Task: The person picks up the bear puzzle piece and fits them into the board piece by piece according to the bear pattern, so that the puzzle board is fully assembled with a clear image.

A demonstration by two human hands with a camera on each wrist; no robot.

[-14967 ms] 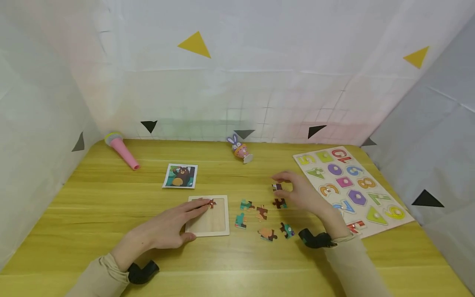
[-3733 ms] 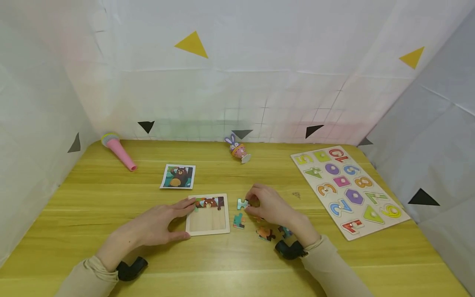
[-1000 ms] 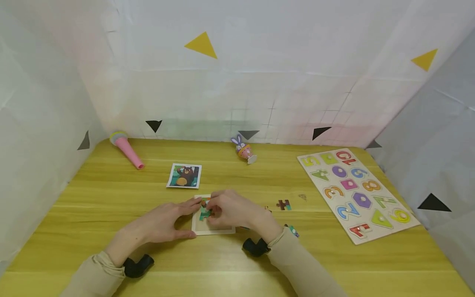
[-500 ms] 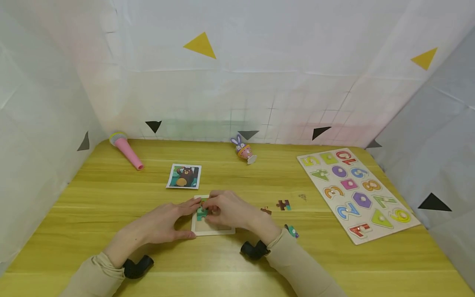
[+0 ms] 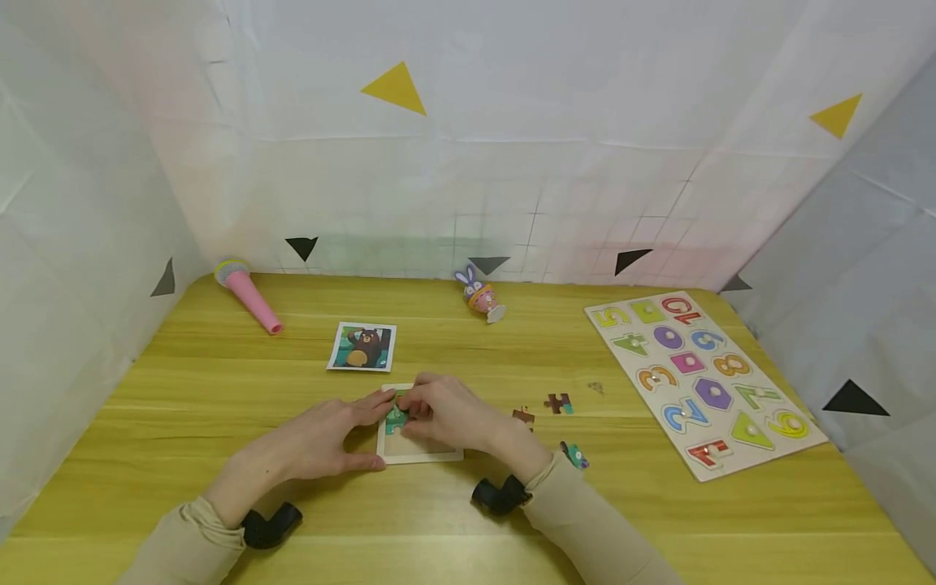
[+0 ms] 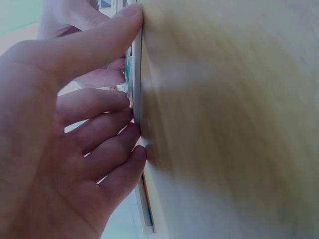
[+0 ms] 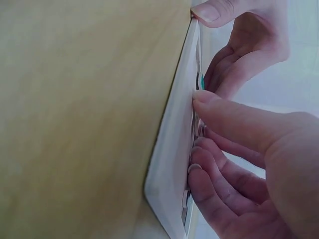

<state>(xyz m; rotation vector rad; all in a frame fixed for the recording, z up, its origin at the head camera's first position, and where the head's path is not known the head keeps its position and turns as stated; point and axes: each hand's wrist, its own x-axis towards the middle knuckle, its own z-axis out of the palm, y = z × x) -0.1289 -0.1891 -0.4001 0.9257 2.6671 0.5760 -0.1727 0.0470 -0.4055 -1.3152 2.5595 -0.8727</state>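
A small wooden puzzle tray (image 5: 427,458) lies flat on the table, its upper part mostly hidden by hands. My left hand (image 5: 314,443) rests along its left side, thumb at the lower left corner and fingers near the upper left; the left wrist view shows these fingertips against the edge. Over the tray, my right hand (image 5: 453,414) pinches a teal puzzle piece (image 5: 395,419) at the left side, below the top row. In the right wrist view the right thumb (image 7: 219,107) touches the tray floor. Loose pieces lie to the right: a brown one (image 5: 559,404), another brown one (image 5: 522,417) and a teal one (image 5: 575,456).
A bear picture card (image 5: 361,347) lies behind the tray. Farther back are a pink toy microphone (image 5: 252,301) and a rabbit figure (image 5: 480,296). A number-and-shape board (image 5: 702,382) occupies the right side. White sheeting (image 5: 512,179) walls the table.
Earlier, the tray's top row filled up and my right hand took a teal piece from the right. Within the last second that piece slid slightly left and down; my left hand stayed put.
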